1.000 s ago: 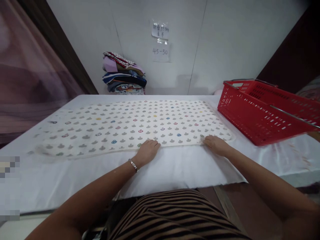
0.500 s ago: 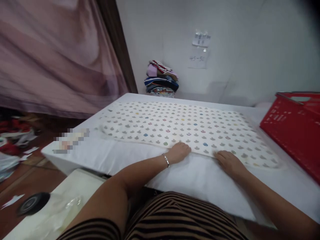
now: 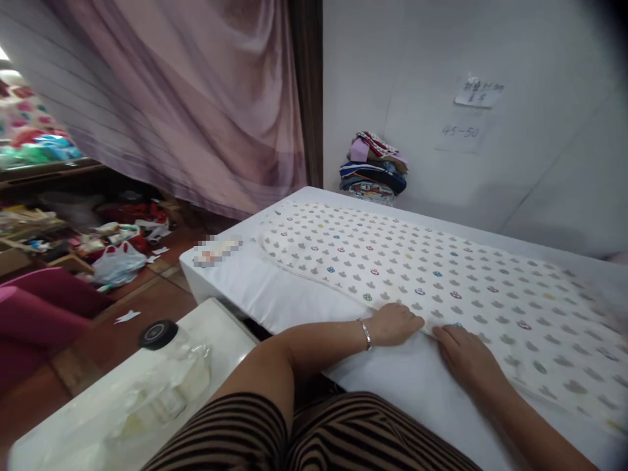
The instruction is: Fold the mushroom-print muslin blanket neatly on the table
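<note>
A white cloth printed with small grey motifs and a few coloured ones lies spread flat on a white-covered table. My left hand, with a silver bracelet on its wrist, is closed at the cloth's near edge, fingers curled over it. Just to the right, my right hand pinches the same edge, its fingertips on the cloth and the thumb mostly hidden. A short stretch of edge shows between the two hands.
A folded fabric stack stands behind the table against the wall. At the lower left, a white surface bears a clear plastic bag and a black round object. A pink curtain hangs at the left.
The view has turned left, so the red crate is out of sight. My hands have come closer together along the cloth's near edge.
</note>
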Available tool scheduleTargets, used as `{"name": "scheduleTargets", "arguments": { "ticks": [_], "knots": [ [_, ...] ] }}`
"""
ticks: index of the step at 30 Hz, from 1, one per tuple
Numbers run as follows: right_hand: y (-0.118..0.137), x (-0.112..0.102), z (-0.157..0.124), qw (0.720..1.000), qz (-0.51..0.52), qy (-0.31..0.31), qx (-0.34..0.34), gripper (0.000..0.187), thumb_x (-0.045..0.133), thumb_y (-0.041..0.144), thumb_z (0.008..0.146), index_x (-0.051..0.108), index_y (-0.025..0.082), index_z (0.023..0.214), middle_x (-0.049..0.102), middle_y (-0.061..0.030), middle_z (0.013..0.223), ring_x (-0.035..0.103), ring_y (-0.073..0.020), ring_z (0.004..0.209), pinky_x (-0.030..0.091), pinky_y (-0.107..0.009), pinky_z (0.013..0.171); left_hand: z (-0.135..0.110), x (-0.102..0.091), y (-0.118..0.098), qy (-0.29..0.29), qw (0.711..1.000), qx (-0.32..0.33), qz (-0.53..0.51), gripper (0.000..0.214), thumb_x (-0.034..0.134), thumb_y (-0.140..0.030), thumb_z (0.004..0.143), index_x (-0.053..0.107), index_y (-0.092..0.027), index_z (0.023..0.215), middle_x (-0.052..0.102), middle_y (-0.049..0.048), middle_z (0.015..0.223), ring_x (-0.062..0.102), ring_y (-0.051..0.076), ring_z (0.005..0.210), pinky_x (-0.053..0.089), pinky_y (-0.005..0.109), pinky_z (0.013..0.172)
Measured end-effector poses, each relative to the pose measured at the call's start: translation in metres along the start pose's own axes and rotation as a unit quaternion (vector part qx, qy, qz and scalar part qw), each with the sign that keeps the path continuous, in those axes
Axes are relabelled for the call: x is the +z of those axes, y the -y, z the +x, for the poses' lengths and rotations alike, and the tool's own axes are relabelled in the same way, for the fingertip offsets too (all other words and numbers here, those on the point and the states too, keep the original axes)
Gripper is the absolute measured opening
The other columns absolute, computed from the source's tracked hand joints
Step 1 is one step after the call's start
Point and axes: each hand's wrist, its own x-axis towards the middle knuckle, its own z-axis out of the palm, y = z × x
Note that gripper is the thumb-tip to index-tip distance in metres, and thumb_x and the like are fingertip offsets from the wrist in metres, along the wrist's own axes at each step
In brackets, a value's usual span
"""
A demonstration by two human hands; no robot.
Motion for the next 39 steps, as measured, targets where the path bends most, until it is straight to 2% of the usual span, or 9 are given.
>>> {"name": "scheduleTargets", "arguments": {
  "ticks": [6,12,16,20,23,27,31,35,39],
  "knots": [
    [0.016,0.023,0.028,0.998,0.048,-0.025,-0.022,0.024,0.037,0.017,0.089,0.061,0.016,0.088,0.06,-0.0065,0.079,0.055,-0.0172,0.072,0.042,-0.028,0.066,-0.009,-0.001,0.004,-0.005,1.0,-0.028,0.002,0.009,0.046,-0.02,0.088,0.052,-0.016,0.094,0.061,0.0025,0.088,0.054,0.017,0.084,0.038,0.031,0.066],
    [0.017,0.013,0.025,0.996,0.075,-0.02,-0.045,0.026,0.036,0.017,0.09,0.062,0.018,0.092,0.061,-0.006,0.082,0.056,-0.0154,0.072,0.044,-0.025,0.064,-0.03,-0.011,0.025,0.001,0.998,-0.06,0.021,0.006,0.047,-0.017,0.087,0.052,-0.016,0.091,0.056,0.0054,0.096,0.049,0.019,0.09,0.037,0.032,0.07],
    [0.022,0.009,0.025,0.997,0.074,0.034,-0.02,0.026,0.037,0.016,0.089,0.062,0.018,0.095,0.061,-0.0058,0.085,0.056,-0.016,0.076,0.044,-0.026,0.067,-0.046,-0.013,0.041,0.033,0.996,-0.08,0.005,0.007,0.051,-0.012,0.083,0.052,-0.016,0.088,0.056,0.0039,0.097,0.049,0.018,0.09,0.037,0.032,0.071],
    [0.034,0.009,0.037,0.995,0.046,0.081,0.04,0.028,0.038,0.005,0.08,0.062,0.018,0.086,0.06,-0.0053,0.085,0.053,-0.0174,0.078,0.041,-0.028,0.07,-0.055,-0.012,0.05,0.05,0.996,-0.065,-0.03,0.008,0.049,-0.012,0.084,0.053,-0.018,0.088,0.058,0.0025,0.096,0.05,0.018,0.089,0.037,0.031,0.072],
    [0.051,0.008,0.058,0.994,0.037,0.075,0.069,0.028,0.039,0.002,0.077,0.061,0.018,0.087,0.059,-0.0056,0.087,0.052,-0.0192,0.08,0.039,-0.03,0.071,-0.055,-0.013,0.051,0.051,0.996,-0.06,-0.048,0.011,0.047,-0.012,0.086,0.053,-0.019,0.092,0.058,0.0026,0.096,0.05,0.017,0.089,0.037,0.03,0.073],
    [0.071,0.015,0.083,0.995,0.035,0.061,0.074,0.027,0.04,0.001,0.08,0.06,0.017,0.089,0.059,-0.006,0.088,0.053,-0.021,0.081,0.038,-0.03,0.07,-0.055,-0.016,0.053,0.044,0.991,-0.118,-0.036,0.014,0.045,-0.009,0.084,0.052,-0.018,0.092,0.057,0.0038,0.097,0.05,0.019,0.09,0.038,0.032,0.075],
    [0.075,0.031,0.08,0.996,0.039,0.044,0.064,0.027,0.04,0.0,0.078,0.06,0.018,0.083,0.06,-0.0059,0.086,0.054,-0.0214,0.078,0.038,-0.03,0.068,-0.064,-0.022,0.06,0.064,0.985,-0.162,-0.018,0.015,0.045,-0.006,0.082,0.052,-0.017,0.09,0.057,0.0044,0.095,0.05,0.019,0.09,0.038,0.032,0.074],
    [0.071,0.039,0.075,0.996,0.061,0.037,0.045,0.03,0.04,0.001,0.075,0.062,0.02,0.085,0.061,-0.006,0.087,0.055,-0.0217,0.078,0.039,-0.03,0.069,-0.076,-0.025,0.066,0.071,0.987,-0.142,-0.012,0.008,0.047,-0.011,0.083,0.051,-0.018,0.086,0.058,0.0027,0.092,0.05,0.018,0.086,0.037,0.031,0.072],
    [0.079,0.036,0.093,0.995,0.083,0.033,0.038,0.036,0.042,0.002,0.074,0.061,0.021,0.098,0.061,-0.0063,0.091,0.057,-0.0208,0.081,0.042,-0.029,0.071,-0.083,-0.024,0.067,0.052,0.993,-0.104,-0.011,0.002,0.05,-0.017,0.084,0.05,-0.018,0.082,0.058,0.0017,0.091,0.05,0.016,0.083,0.036,0.03,0.069]
  ]
}}
